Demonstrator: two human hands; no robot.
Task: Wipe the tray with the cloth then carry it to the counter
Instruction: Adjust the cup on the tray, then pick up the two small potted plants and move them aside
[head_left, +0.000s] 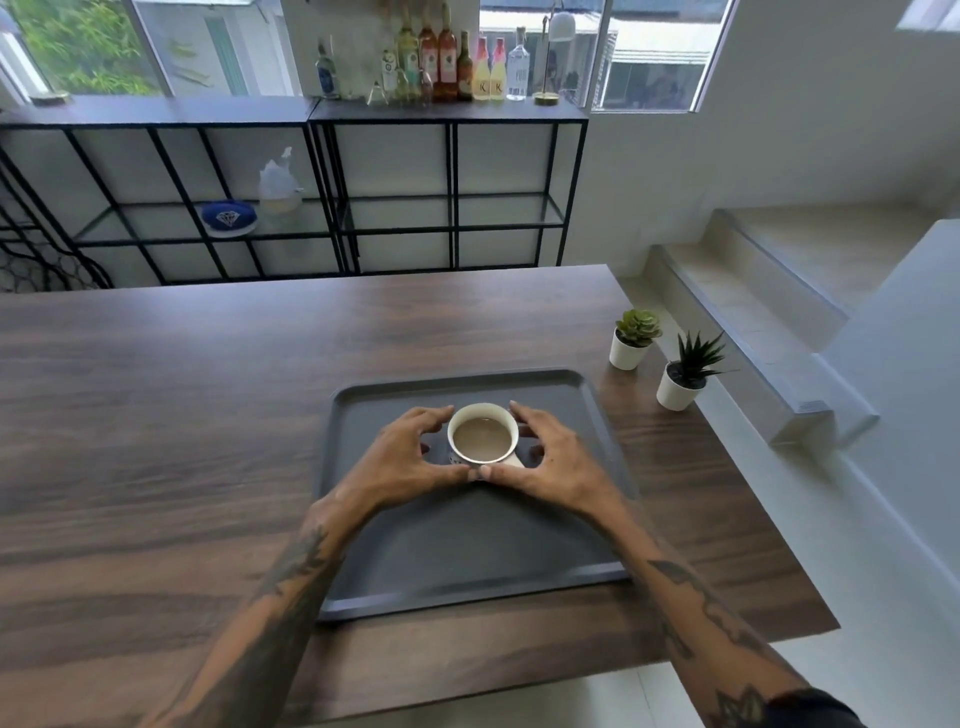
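A dark grey rectangular tray (467, 545) lies on the brown wooden table (156, 415), near its right end. A white cup (483, 434) filled with a milky brown drink stands in the far half of the tray. My left hand (410, 457) curves around the cup's left side and my right hand (545, 457) around its right side. Fingertips touch the cup near the rim, and both thumbs meet at its near base. No cloth is in view.
Two small potted plants (636, 338) (685, 376) in white pots stand right of the tray by the table's edge. Beyond the table a black metal shelf unit (447, 156) carries several bottles (441, 57). Steps (779, 291) rise at the right.
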